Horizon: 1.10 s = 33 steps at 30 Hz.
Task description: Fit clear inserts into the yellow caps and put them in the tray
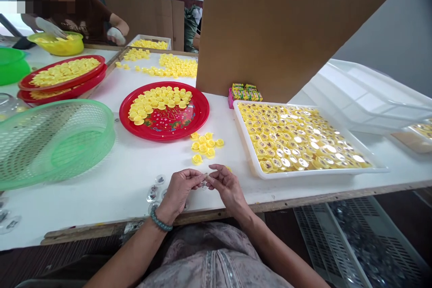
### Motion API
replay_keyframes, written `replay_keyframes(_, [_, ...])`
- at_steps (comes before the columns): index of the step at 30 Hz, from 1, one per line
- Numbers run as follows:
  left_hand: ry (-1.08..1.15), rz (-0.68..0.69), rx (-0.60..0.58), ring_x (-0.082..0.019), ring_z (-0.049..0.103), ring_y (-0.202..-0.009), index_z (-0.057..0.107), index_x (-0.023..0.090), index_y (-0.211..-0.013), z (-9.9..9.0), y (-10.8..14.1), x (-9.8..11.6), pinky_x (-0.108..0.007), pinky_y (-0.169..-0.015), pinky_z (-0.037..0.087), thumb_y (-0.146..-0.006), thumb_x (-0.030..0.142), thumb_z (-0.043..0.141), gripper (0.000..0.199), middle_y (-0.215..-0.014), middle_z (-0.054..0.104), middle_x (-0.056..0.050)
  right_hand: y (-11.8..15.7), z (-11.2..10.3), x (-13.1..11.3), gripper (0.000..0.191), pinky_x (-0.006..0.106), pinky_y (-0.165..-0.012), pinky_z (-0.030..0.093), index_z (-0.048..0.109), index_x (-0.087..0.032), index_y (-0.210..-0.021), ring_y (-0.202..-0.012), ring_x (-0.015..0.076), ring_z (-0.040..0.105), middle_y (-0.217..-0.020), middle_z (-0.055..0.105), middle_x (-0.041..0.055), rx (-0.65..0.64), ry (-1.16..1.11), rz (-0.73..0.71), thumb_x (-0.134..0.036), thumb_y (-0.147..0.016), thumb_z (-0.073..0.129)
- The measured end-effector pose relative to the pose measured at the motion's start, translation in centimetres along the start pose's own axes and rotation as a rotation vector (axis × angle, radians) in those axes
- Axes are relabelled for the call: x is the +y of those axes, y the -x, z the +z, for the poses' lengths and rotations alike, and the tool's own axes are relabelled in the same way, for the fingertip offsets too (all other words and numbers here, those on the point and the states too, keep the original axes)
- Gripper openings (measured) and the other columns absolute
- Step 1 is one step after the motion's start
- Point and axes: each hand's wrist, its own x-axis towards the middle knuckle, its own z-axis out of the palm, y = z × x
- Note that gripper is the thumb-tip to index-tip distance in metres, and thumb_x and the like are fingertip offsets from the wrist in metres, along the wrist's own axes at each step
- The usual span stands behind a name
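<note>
My left hand (182,189), a beaded bracelet at its wrist, and my right hand (227,189) meet just above the white table (111,209). Thumb and fingers of both are closed in a pinch on a small transparent piece (204,184), mostly hidden by the fingertips. Beside and partly under my left hand lie several transparent discs with dark prints (152,193). Beyond the fingers is a loose group of small yellow cup-shaped pieces (203,148); another peeks out behind my right hand. A red patterned tray (165,128) farther off holds many more yellow pieces.
At right, a white tray (253,162) is filled with yellow pieces under transparent tops. Small yellow-green boxes (246,93) stand by a brown board (270,22). A green basket (20,144) and stacked red trays (101,65) sit left. Across the table, a co-worker's gloved hand (50,27) reaches into a yellow bowl (67,47).
</note>
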Motion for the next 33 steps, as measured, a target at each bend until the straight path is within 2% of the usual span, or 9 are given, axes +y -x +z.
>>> replay_keyframes(5, [-0.134,-0.093,-0.141,-0.010,0.045,-0.055,0.065,0.012,-0.067,-0.8,-1.0,0.8,-0.022,-0.055,0.036,-0.061,0.029,0.071,0.019,-0.060,0.058,0.000,-0.1,-1.5,-1.0,0.035,0.034,-0.085,0.045,0.057,-0.023,-0.115,-0.097,0.0190,0.055,-0.105,0.059,0.0077,-0.179,0.687,-0.398,-0.020,-0.081,0.059])
replay_keyframes(11, [-0.374,-0.026,-0.323,-0.012,0.049,-0.058,0.064,0.013,-0.070,-0.8,-2.4,2.4,-0.024,-0.057,0.039,-0.067,0.026,0.061,0.014,-0.062,0.058,-0.001,-0.2,-1.3,-1.2,0.026,0.029,-0.076,0.046,0.058,-0.021,-0.108,-0.087,0.0181,0.057,-0.095,0.061,0.0062,-0.176,0.882,-0.395,-0.020,-0.082,0.058])
replay_keyframes(14, [-0.777,0.252,-0.250,-0.018,0.055,-0.074,0.065,0.016,-0.090,-1.1,-3.4,3.5,-0.030,-0.070,0.044,-0.073,0.027,0.057,0.021,-0.083,0.064,-0.004,0.0,-1.6,-0.7,0.026,0.028,-0.073,0.047,0.058,-0.021,-0.105,-0.083,0.0176,0.059,-0.092,0.062,0.0053,-0.081,0.905,-0.343,-0.020,-0.080,0.060])
replay_keyframes(17, [-1.201,0.611,-0.221,-0.022,0.053,-0.097,0.061,0.019,-0.104,-1.4,-4.8,4.2,-0.036,-0.090,0.040,-0.074,0.011,0.051,0.032,-0.104,0.062,-0.007,0.2,-2.3,-0.4,0.030,0.027,-0.070,0.047,0.056,-0.020,-0.108,-0.081,0.0167,0.059,-0.094,0.062,0.0048,-0.018,0.901,-0.287,-0.019,-0.079,0.060])
replay_keyframes(20, [-1.436,0.679,-0.279,-0.023,0.053,-0.098,0.063,0.017,-0.095,-1.3,-5.7,4.1,-0.034,-0.088,0.041,-0.073,0.002,0.047,0.031,-0.096,0.063,-0.008,0.5,-2.7,-0.3,0.029,0.025,-0.067,0.047,0.056,-0.020,-0.107,-0.080,0.0157,0.059,-0.095,0.062,0.0042,0.005,0.903,-0.245,-0.018,-0.079,0.059])
replay_keyframes(23, [-1.497,0.586,-0.149,-0.024,0.056,-0.094,0.061,0.015,-0.092,-0.5,-5.5,3.5,-0.033,-0.082,0.043,-0.077,0.014,0.055,0.017,-0.092,0.063,-0.010,0.7,-2.7,-0.3,0.026,0.025,-0.067,0.046,0.057,-0.019,-0.104,-0.078,0.0152,0.059,-0.093,0.062,0.0036,-0.003,0.904,-0.238,-0.018,-0.079,0.060])
replay_keyframes(28, [-1.470,0.306,0.032,-0.026,0.060,-0.072,0.060,0.015,-0.089,-0.2,-4.4,3.1,-0.033,-0.064,0.044,-0.079,0.048,0.055,0.035,-0.071,0.063,-0.008,0.7,-3.0,-0.3,0.021,0.024,-0.062,0.045,0.059,-0.019,-0.098,-0.075,0.0153,0.058,-0.084,0.062,0.0025,0.015,0.914,-0.230,-0.024,-0.078,0.063])
replay_keyframes(30, [-1.384,0.373,0.010,-0.024,0.060,-0.077,0.060,0.017,-0.096,-0.8,-4.5,3.4,-0.032,-0.069,0.044,-0.081,0.040,0.052,0.029,-0.080,0.064,-0.007,0.4,-3.1,-0.4,0.020,0.023,-0.060,0.044,0.060,-0.020,-0.096,-0.071,0.0144,0.058,-0.083,0.062,0.0021,0.036,0.906,-0.225,-0.026,-0.077,0.064])
replay_keyframes(33, [-1.223,0.512,-0.205,-0.019,0.057,-0.088,0.057,0.021,-0.110,-1.9,-5.6,3.9,-0.028,-0.077,0.044,-0.074,0.017,0.054,0.037,-0.109,0.059,-0.006,-0.2,-3.1,-0.7,0.022,0.023,-0.061,0.045,0.061,-0.020,-0.097,-0.068,0.0132,0.058,-0.084,0.062,0.0020,0.047,0.891,-0.234,-0.025,-0.076,0.065])
